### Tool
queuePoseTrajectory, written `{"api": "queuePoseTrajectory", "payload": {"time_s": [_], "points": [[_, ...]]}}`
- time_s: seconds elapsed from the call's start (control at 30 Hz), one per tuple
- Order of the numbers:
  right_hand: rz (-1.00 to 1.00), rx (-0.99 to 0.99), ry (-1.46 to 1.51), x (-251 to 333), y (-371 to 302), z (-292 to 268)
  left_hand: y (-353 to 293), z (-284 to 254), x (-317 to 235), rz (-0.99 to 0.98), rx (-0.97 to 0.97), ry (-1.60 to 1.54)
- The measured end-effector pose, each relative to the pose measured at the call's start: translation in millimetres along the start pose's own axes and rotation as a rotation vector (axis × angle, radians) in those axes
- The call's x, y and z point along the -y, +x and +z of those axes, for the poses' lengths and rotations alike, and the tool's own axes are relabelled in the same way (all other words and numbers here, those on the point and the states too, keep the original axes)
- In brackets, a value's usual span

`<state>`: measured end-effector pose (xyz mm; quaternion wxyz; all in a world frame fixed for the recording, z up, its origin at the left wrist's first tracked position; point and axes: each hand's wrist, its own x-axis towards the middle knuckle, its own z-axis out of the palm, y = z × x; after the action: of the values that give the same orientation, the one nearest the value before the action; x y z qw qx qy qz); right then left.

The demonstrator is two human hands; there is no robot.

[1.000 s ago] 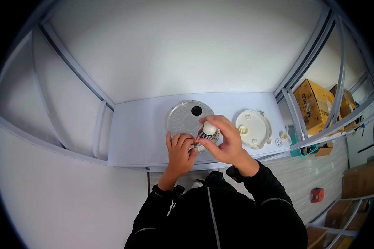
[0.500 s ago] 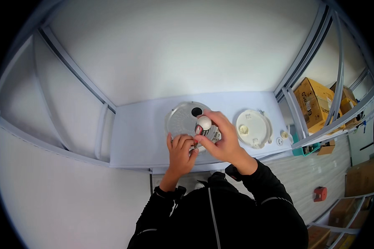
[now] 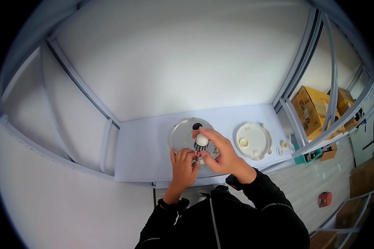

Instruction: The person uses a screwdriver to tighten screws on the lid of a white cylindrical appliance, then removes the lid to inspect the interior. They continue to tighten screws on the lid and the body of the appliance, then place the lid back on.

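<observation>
My right hand (image 3: 222, 155) is wrapped round a screwdriver (image 3: 202, 141) with a rounded white handle end, a black ribbed band and red lower down. The screwdriver points down toward a round, silvery, clear-looking disc (image 3: 180, 135) on the table. My left hand (image 3: 183, 167) rests over the disc's near side, its fingers bent and its thumb and fingertips closed around the screwdriver's red lower end. What those fingertips pinch is hidden. A black round spot (image 3: 197, 126) shows on the disc beyond my right hand.
Right of my hands lies a white round lamp base (image 3: 258, 139) with a cream socket (image 3: 243, 142) in it. Small white parts (image 3: 279, 152) sit by the table's right end. Grey frame posts (image 3: 297, 58) flank the table (image 3: 143, 143). Cardboard boxes (image 3: 313, 110) and a teal crate (image 3: 309, 157) stand further right.
The whole view has tilted, so the table sits lower in it. The screwdriver's handle has turned in my right hand, showing more of its black ribs. My left hand stays at its lower end.
</observation>
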<state>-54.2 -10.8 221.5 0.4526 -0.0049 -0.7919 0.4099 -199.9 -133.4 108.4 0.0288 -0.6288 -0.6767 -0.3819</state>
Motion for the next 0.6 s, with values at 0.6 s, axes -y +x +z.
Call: {"api": "queuePoseTrajectory", "payload": {"time_s": [0.6], "points": [[-0.135,0.036,-0.161,3,-3,-4,0,-2,0,0.053,-0.067,-0.010]]}}
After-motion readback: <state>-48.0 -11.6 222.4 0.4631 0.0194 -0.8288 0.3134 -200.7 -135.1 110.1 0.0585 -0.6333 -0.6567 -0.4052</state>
